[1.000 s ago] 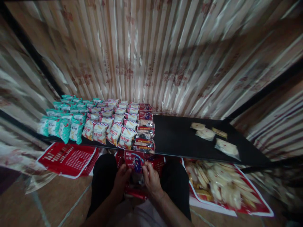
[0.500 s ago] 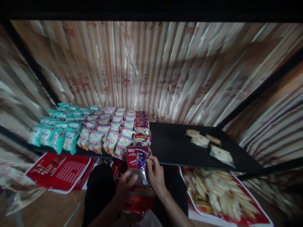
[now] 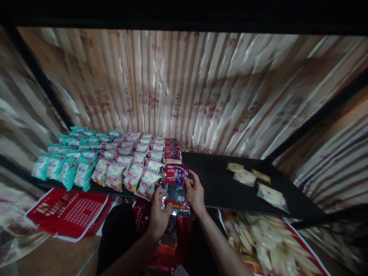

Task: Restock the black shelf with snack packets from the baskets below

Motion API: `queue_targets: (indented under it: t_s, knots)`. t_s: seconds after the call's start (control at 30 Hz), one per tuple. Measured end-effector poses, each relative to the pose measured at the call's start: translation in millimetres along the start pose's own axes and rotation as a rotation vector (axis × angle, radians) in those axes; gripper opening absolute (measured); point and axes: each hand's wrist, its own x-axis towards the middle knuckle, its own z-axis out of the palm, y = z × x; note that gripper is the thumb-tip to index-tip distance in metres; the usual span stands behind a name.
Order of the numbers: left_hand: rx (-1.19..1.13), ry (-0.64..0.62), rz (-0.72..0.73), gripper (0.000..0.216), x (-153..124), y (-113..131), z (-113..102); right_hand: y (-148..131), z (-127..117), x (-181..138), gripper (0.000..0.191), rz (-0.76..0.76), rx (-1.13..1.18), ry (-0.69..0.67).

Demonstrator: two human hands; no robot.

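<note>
Between my two hands is a red snack packet (image 3: 176,188) with a dark clear middle and a figure printed at the top. My left hand (image 3: 159,214) grips its lower left edge with the thumb on the front. My right hand (image 3: 195,191) holds its right edge. The packet is at the shelf's front edge, before a column of matching red packets (image 3: 172,147). Left of that column stand rows of white snack bags (image 3: 115,174) with striped tops, and beyond them teal snack bags (image 3: 70,170).
Several flat pale packages (image 3: 244,178) lie on the right of the black shelf (image 3: 212,191). Below it, a basket (image 3: 304,249) of pale packages stands right and a red basket (image 3: 69,211) left. More red packets (image 3: 166,245) show between my knees. A patterned curtain (image 3: 186,88) hangs behind.
Both hands have moved the red packet forward and slightly right, up to the front of the red column. The camera view has shifted slightly.
</note>
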Motion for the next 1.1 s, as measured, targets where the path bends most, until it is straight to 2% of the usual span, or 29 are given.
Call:
queue_targets:
  t_s: [0.2,0.43,0.73,0.87,1.1]
  knots:
    - [0.249,0.033,0.174,0.037,14,-1,12,13,10,37,0.044,-0.129,-0.119,0.022]
    - [0.355,0.080,0.213,0.036,24,-5,19,13,22,60,0.038,-0.181,-0.365,0.026]
    - [0.367,0.091,0.147,0.043,30,-12,17,6,30,62,0.032,-0.220,-0.708,-0.033]
    - [0.370,0.089,0.165,0.045,31,-15,13,3,32,60,0.031,-0.226,-0.783,-0.035]
    - [0.348,0.108,0.172,0.047,32,-18,14,0,33,57,0.032,-0.386,-0.946,-0.003]
